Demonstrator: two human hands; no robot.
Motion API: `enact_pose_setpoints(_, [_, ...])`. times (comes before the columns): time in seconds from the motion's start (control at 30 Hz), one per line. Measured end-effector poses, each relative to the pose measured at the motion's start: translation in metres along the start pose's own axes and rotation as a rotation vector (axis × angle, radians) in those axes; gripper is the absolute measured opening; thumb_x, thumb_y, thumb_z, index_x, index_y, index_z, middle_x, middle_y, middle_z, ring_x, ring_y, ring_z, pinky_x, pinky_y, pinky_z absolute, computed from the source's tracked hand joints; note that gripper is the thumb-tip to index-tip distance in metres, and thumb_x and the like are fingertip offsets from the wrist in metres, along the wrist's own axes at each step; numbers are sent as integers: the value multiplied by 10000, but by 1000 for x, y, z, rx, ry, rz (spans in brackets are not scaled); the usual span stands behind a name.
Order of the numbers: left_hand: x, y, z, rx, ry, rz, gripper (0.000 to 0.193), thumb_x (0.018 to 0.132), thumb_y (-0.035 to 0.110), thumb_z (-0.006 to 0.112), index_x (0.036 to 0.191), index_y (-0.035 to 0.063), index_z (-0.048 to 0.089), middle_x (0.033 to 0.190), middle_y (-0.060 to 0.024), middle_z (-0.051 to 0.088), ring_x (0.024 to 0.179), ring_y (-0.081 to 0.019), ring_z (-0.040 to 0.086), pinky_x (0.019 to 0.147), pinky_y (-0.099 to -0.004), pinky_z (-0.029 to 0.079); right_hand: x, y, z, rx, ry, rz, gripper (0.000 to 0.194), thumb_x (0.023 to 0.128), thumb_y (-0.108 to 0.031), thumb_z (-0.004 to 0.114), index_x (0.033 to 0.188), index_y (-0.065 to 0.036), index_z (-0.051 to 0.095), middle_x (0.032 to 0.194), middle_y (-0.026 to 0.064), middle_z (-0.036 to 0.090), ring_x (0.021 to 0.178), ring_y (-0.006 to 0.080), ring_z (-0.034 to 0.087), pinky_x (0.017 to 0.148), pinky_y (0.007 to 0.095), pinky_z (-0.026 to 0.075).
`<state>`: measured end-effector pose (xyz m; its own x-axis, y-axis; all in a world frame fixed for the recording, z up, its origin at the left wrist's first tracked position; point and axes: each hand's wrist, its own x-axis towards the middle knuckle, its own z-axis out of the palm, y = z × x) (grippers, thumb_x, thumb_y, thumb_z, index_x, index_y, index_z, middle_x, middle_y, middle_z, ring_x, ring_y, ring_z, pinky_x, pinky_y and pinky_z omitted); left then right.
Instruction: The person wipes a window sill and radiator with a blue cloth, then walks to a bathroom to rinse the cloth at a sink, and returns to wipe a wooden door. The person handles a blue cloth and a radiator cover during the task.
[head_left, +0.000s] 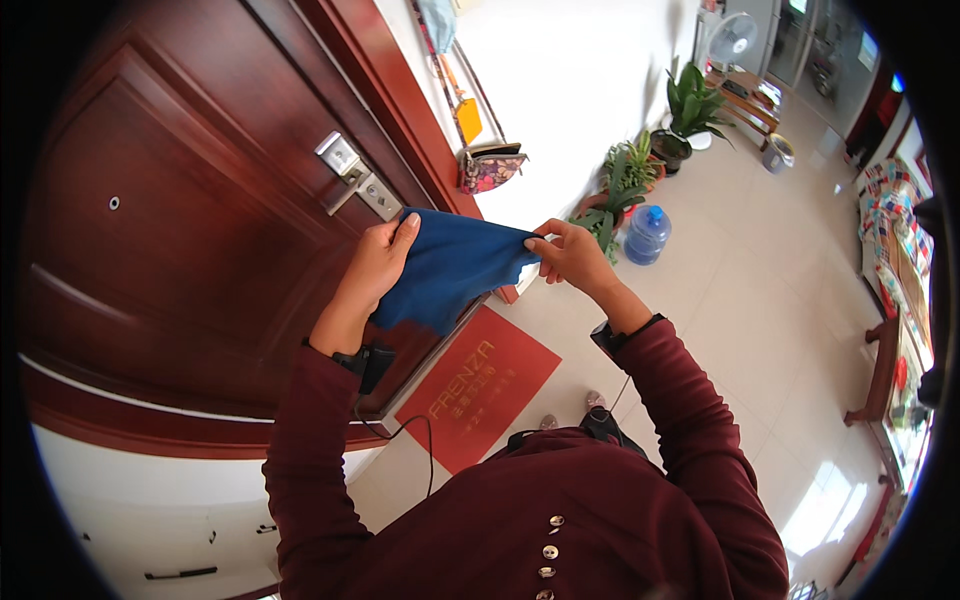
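Note:
A blue cloth (457, 259) is stretched between my two hands in front of a dark red-brown door (195, 225). My left hand (384, 259) pinches its upper left corner, thumb on top, just below the metal door handle (364, 180). At the upper right corner, my right hand (574, 255) grips the cloth between thumb and fingers. The lower edge of the cloth hangs loose and uneven. Both wrists wear black bands, and a thin cable hangs by the left one.
A red doormat (480, 390) lies on the tiled floor below. Beside the door frame hangs a floral pouch (491, 169). Potted plants (630, 172) and a blue water jug (647, 235) stand along the wall. Farther back are a wooden table (750, 97), a fan (733, 39) and a bin (778, 154).

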<state>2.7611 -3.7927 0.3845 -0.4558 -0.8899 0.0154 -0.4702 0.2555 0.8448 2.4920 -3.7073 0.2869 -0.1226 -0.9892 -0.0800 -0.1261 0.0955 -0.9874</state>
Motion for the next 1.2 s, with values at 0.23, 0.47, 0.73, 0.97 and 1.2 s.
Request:
enact_pose_setpoints(0.23, [10,41,-7,255,151,39,492,1028,436,490,820,6,607,660,45,437,623,-65,387,563,-290,371,32,-15,-26,82,-113,-75,188,971,-207,601,1016,-29,640,615,20,621,498,87,573,461,229,453])
enact_pose_setpoints(0.47, [26,102,25,284,306,239,464,1006,403,547,792,-9,567,645,2,479,622,-77,442,560,-319,402,50,-20,-51,357,122,-368,297,998,-207,558,1219,-9,539,930,115,687,849,166,667,761,282,532])
enact_pose_setpoints(0.73, [-7,100,146,728,-57,675,240,885,304,677,996,94,648,1071,-115,627,810,-315,659,649,-384,548,47,51,2,670,126,-511,249,959,-146,528,1151,12,534,1062,99,625,975,199,619,825,337,523])
enact_pose_setpoints(0.97, [-55,75,164,558,-124,517,269,877,276,686,1101,130,657,1177,-65,637,923,-264,671,704,-345,562,63,18,-40,-27,127,-888,379,936,-163,609,1281,-29,528,1221,109,580,1095,249,582,939,341,469])
enact_pose_setpoints(1.2, [-108,25,108,488,92,-87,239,928,202,619,1117,63,665,1004,-104,675,880,-282,668,755,-348,531,53,-4,-56,192,-184,-672,568,966,-225,594,1460,-59,368,1421,103,479,1293,226,471,1096,321,378])
